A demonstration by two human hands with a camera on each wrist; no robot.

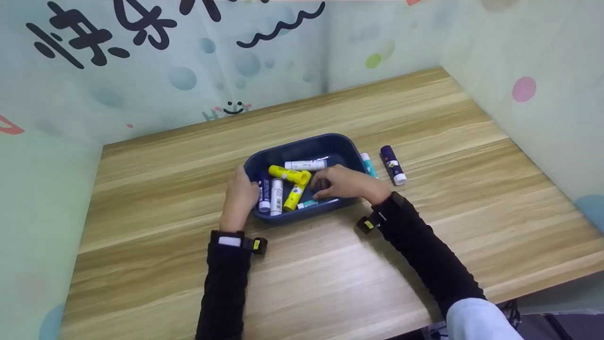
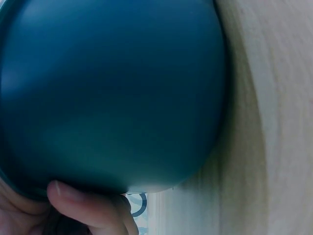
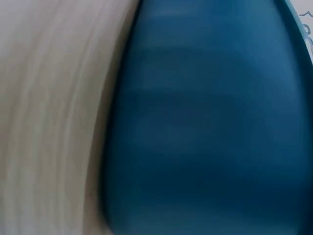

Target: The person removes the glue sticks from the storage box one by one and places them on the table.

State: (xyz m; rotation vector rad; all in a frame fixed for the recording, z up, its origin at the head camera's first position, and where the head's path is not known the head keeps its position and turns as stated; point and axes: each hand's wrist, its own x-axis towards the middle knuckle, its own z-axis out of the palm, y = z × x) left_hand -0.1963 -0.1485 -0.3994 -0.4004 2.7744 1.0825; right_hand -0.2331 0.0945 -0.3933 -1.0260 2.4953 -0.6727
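Head view: the tubes (image 1: 276,189) bear print (image 1: 278,195) too small for you to read. Left-wrist view: the lower edge cuts off your left hand (image 2: 93,210).

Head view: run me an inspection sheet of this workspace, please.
Surface: wood-grain table.
Job's things: blue tray holding yellow tubes, white tubes, a dark tube and part of a teal tube; another dark tube and another teal tube lie outside, right.
Clutter: nothing seen.
Hands: left hand grips the tray's rim; right hand is inside, hold unclear.
Cables: dark cable-like strands below the table's edge.
Surroundings: pale walls with dots and dark lettering.
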